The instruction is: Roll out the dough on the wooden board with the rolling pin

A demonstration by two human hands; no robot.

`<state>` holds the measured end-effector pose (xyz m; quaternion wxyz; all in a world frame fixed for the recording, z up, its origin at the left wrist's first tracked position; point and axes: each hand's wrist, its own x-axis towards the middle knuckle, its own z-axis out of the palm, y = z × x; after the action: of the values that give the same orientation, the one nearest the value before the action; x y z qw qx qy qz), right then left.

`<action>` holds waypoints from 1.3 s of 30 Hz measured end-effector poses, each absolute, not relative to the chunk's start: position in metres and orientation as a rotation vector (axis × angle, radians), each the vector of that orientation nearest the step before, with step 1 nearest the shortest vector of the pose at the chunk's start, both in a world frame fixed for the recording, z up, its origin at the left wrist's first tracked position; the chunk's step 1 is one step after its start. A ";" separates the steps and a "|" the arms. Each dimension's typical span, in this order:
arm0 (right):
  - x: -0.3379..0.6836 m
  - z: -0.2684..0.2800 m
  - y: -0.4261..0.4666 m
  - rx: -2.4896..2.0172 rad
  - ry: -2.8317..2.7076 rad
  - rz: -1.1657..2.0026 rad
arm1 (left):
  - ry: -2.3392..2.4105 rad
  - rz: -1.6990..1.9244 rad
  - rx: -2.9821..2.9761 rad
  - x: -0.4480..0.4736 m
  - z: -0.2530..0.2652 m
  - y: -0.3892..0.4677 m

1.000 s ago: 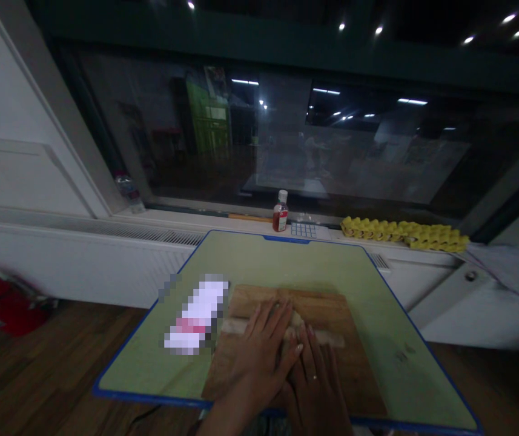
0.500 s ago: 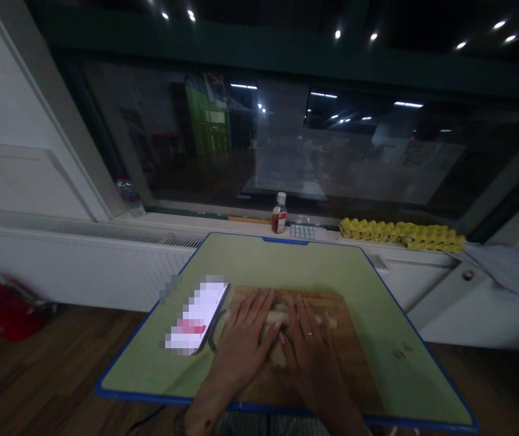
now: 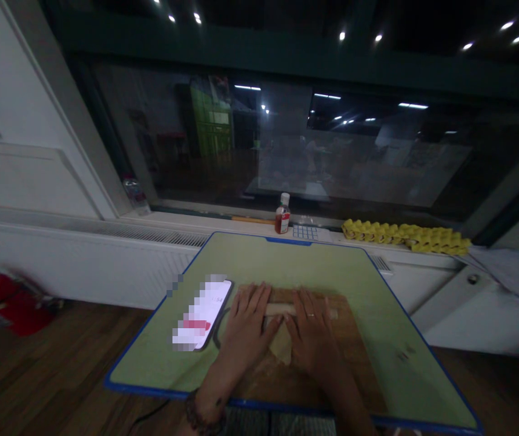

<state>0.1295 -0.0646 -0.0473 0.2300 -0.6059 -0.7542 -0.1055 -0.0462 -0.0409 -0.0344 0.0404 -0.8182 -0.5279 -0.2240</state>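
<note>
A pale wooden rolling pin (image 3: pixel 280 309) lies crosswise on a wooden cutting board (image 3: pixel 354 363). My left hand (image 3: pixel 247 324) rests flat on its left part, fingers stretched forward. On the right part, my right hand (image 3: pixel 311 327) lies the same way, with a ring on one finger. The two thumbs point toward each other just on the near side of the pin. Between and below them shows a flat, pale piece of dough (image 3: pixel 281 346); its sides are hidden under my hands.
A green folding table (image 3: pixel 259 257) with a blue rim bears the board. Left of the board lies a lit phone (image 3: pixel 204 315). On the windowsill stand a small bottle (image 3: pixel 282 215) of reddish liquid, a yellow egg carton (image 3: pixel 404 235) and a clear bottle (image 3: pixel 135 194).
My hands and the rolling pin have moved slightly forward, away from me. More of the dough shows between my thumbs. The view has shifted a little.
</note>
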 end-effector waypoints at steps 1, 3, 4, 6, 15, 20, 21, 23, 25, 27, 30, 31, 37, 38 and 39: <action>0.129 -0.048 -0.062 -1.676 -2.070 -0.283 | -1.628 -0.690 -2.493 -0.045 -0.033 -0.040; 0.129 -0.048 -0.058 -1.698 -2.064 -0.271 | -1.639 -0.694 -2.479 -0.042 -0.031 -0.040; 0.129 -0.048 -0.057 -1.702 -2.063 -0.275 | -1.639 -0.696 -2.477 -0.042 -0.030 -0.041; 0.130 -0.048 -0.059 -1.674 -2.068 -0.299 | -1.631 -0.704 -2.479 -0.041 -0.030 -0.044; 0.131 -0.051 -0.104 -1.610 -2.030 -0.390 | -1.441 -0.744 -2.564 -0.057 -0.037 -0.081; 0.138 -0.056 -0.126 -1.566 -2.087 -0.543 | -1.344 -0.700 -2.548 -0.065 -0.039 -0.103; 0.140 -0.056 -0.129 -1.559 -2.097 -0.565 | -1.338 -0.688 -2.540 -0.065 -0.040 -0.107; 0.143 -0.055 -0.132 -1.544 -2.113 -0.586 | -1.342 -0.667 -2.530 -0.065 -0.042 -0.111; 0.144 -0.053 -0.131 -1.539 -2.130 -0.582 | -1.355 -0.668 -2.529 -0.064 -0.044 -0.109; 0.143 -0.052 -0.126 -1.553 -2.132 -0.555 | -1.369 -0.691 -2.539 -0.062 -0.044 -0.102; 0.138 -0.050 -0.111 -1.611 -2.123 -0.469 | -1.406 -0.714 -2.563 -0.058 -0.042 -0.085; 0.136 -0.049 -0.105 -1.634 -2.112 -0.438 | -1.420 -0.715 -2.569 -0.057 -0.041 -0.079; 0.131 -0.046 -0.082 -1.648 -2.044 -0.369 | -1.461 -0.751 -2.555 -0.050 -0.037 -0.056; 0.131 -0.046 -0.082 -1.640 -2.042 -0.371 | -1.464 -0.752 -2.558 -0.049 -0.037 -0.056; 0.131 -0.046 -0.083 -1.635 -2.043 -0.372 | -1.469 -0.744 -2.565 -0.050 -0.037 -0.058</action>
<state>0.1312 -0.0835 -0.0465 0.2467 -0.5994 -0.7492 -0.1363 -0.0496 -0.0585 -0.0367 0.0468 -0.8407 -0.4814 -0.2437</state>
